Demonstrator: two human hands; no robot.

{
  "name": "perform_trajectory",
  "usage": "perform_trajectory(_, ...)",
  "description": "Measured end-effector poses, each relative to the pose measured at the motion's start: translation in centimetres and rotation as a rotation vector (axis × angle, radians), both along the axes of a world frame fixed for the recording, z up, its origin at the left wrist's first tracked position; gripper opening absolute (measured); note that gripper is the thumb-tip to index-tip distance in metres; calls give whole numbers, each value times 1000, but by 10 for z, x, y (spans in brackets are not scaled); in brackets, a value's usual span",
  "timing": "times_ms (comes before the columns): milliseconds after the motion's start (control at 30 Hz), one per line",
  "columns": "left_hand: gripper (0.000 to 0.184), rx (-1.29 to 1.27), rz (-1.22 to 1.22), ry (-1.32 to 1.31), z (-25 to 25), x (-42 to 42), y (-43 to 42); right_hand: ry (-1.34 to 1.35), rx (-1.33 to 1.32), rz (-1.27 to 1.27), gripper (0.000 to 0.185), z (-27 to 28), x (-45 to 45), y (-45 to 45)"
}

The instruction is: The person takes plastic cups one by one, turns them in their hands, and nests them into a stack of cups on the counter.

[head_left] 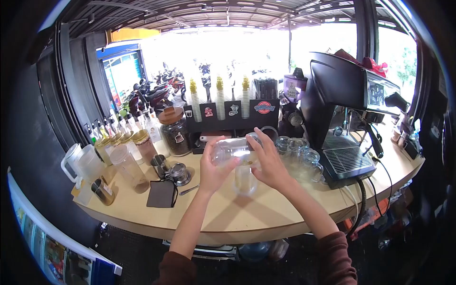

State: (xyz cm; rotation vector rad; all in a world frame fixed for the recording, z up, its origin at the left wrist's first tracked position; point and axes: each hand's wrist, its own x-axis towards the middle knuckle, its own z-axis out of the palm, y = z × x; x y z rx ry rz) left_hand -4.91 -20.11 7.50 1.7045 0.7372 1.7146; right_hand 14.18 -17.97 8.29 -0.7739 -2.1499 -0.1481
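Above the middle of the counter, a clear cylindrical container [233,147] lies nearly on its side between my two hands. My left hand [214,167] wraps its left end, thumb along the near side. My right hand [269,164] grips the right end with fingers curled over it. Directly below stands another clear vessel [244,183] on the wooden counter [223,211], partly hidden by the hands. Whether the two vessels touch, I cannot tell. Left of my left hand are a spoon [189,190], a dark cloth pouch [161,194] and a metal coffee dripper [180,174].
On the right stands a black espresso machine [339,95] with cables hanging down, beside several glass mugs [304,154]. Behind my hands are a cup dispenser [232,114] and a wooden-lidded jar of coffee beans [175,130]. Pitchers [88,161] and jars crowd the left end.
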Motion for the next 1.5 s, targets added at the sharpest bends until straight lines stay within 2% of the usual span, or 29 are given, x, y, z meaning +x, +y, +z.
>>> perform_trajectory(33, 73, -40, -25, -15, 0, -2, 0, 0, 0, 12, 92, 2, -1, -4)
perform_trajectory(100, 70, -11, -9, -32, -5, -12, -1, 350, -103, 230, 68, 6, 1, -16)
perform_trajectory(133, 67, 18, -8, -54, -7, -15, -2, 356, -102, 238, 68, 1, 2, -13)
perform_trajectory(200, 68, 37, -34, -62, -11, -17, -9, 762, -708, 531, 40, -7, 4, -4)
perform_trajectory(233, 68, 49, -64, -80, -12, -17, -12, 766, -714, 536, 40, -7, 5, -2)
perform_trajectory(300, 68, 28, -98, -58, -13, -20, -15, 810, -1126, 853, 35, -5, 5, -1)
perform_trajectory(367, 67, 17, -124, -48, -15, -24, -16, 844, -1145, 924, 40, -9, -4, -3)
perform_trajectory(433, 67, -24, -76, -150, -15, -34, -13, 677, -939, 762, 39, -12, -15, -5)
perform_trajectory(467, 67, -21, -63, -146, -19, -43, -8, 673, -942, 776, 39, -12, -20, -7)
perform_trajectory(533, 64, -145, -85, -281, -29, -61, 3, 481, -654, 693, 39, -9, -29, -9)
perform_trajectory(667, 60, -173, -82, -303, -29, -85, 11, 466, -726, 725, 39, -13, -48, 8)
perform_trajectory(733, 54, -130, -84, -21, -15, -86, -3, 676, -1117, 954, 42, -17, -58, 20)
perform_trajectory(833, 51, -112, -43, 5, -3, -92, -5, 730, -1180, 895, 45, 3, -72, 16)
perform_trajectory(867, 51, -109, -49, 3, -4, -97, -1, 730, -1176, 889, 45, 4, -77, 16)
perform_trajectory(933, 45, -118, -38, -107, -9, -109, 14, 575, -951, 752, 44, 3, -85, 18)
perform_trajectory(967, 45, -110, -50, -109, -12, -112, 20, 574, -940, 743, 44, 3, -87, 19)
perform_trajectory(1033, 40, -288, -124, -271, -16, -115, 28, 422, -841, 778, 43, 3, -88, 22)
perform_trajectory(1100, 40, -367, -137, -247, -13, -115, 29, 418, -879, 747, 41, 5, -88, 27)
perform_trajectory(1167, 44, -275, -218, -328, -5, -108, 21, 447, -822, 750, 39, 10, -88, 31)
perform_trajectory(1200, 53, -138, -306, -384, 1, -105, 21, 446, -817, 743, 39, 13, -89, 33)
perform_trajectory(1267, 57, -89, -312, -311, 0, -110, 30, 653, -879, 798, 35, 19, -89, 35)
perform_trajectory(1367, 61, -72, -314, -226, -7, -116, 46, 782, -999, 843, 32, 19, -87, 41)
perform_trajectory(1433, 60, -169, -335, -332, -7, -114, 49, 708, -919, 744, 32, 26, -85, 36)
perform_trajectory(1500, 63, -162, -328, -331, -11, -110, 53, 639, -845, 649, 32, 28, -84, 34)
